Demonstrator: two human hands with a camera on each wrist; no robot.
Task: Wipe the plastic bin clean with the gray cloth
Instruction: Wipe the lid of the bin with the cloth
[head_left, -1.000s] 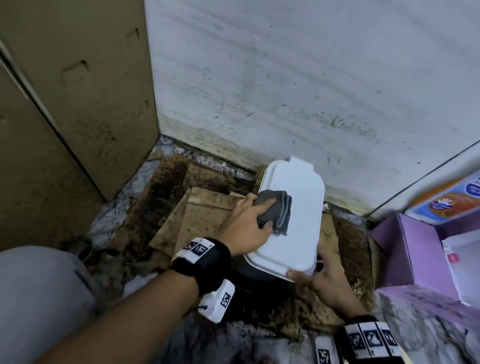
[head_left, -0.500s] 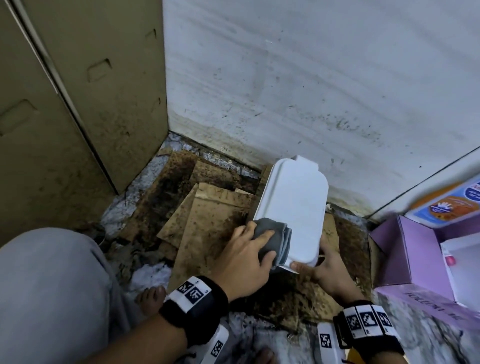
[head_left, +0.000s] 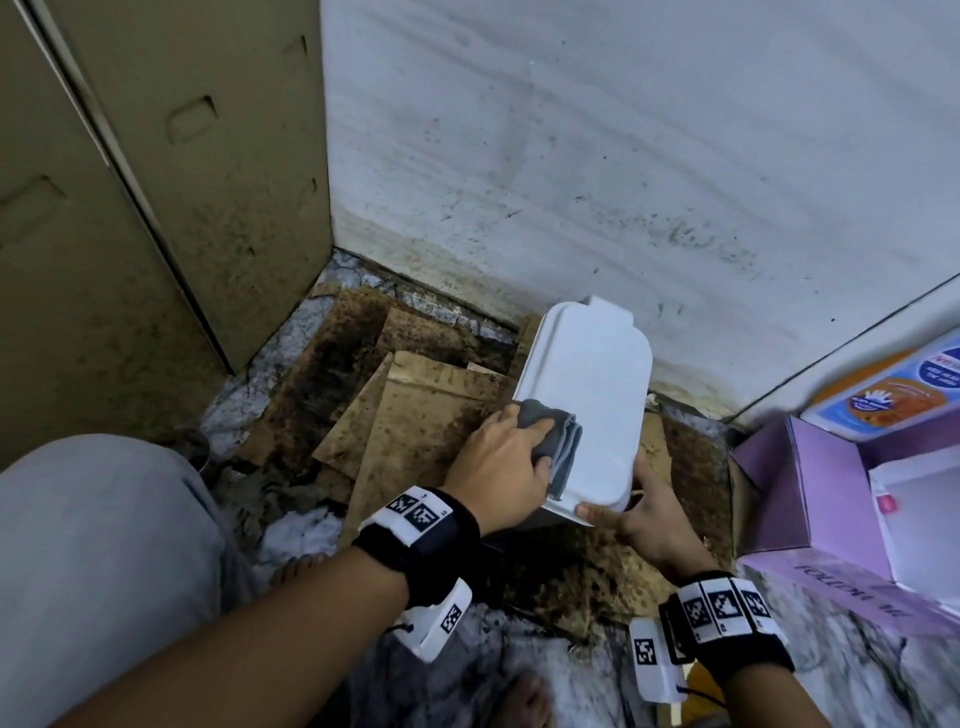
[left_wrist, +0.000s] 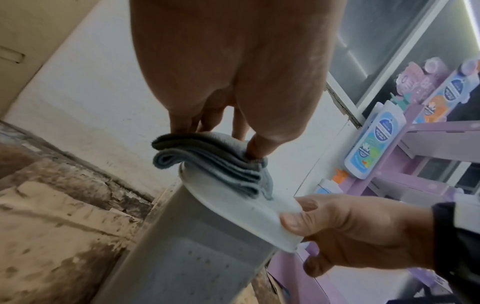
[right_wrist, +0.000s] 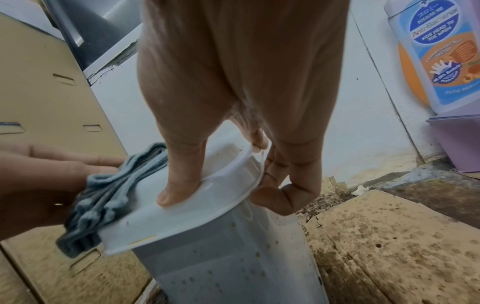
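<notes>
The left hand (head_left: 498, 467) holds the folded gray cloth (head_left: 558, 447) flat on the white lid of the plastic bin (head_left: 587, 395). Its fingers (head_left: 524, 431) lie on top of the cloth and the thumb tucks under its near edge, so the cloth is pinched. The cloth sits at the left near corner of the lid and hangs a little over the edge.

The bin stands on the floor by the white wall (head_left: 623, 156), on dirty cardboard (head_left: 415, 415). Its gray side has little dots or spots on it.

The right hand (head_left: 644, 514) grips the near right corner of the lid, thumb on top and fingers curled under the rim. It keeps the bin steady.

What could go wrong? I think the cloth may slip off the edge and fall on the dirty cardboard, because it is so close to the side. A hard push could tip the bin if the right hand lets go. The gray side does not look wiped yet.

Around them: a tan cabinet (head_left: 156, 208) on the left, a purple box (head_left: 810, 483) on the right, and a soap bottle picture (right_wrist: 439, 51) above it. The wall is close behind the bin, so the back is hard to reach.
</notes>
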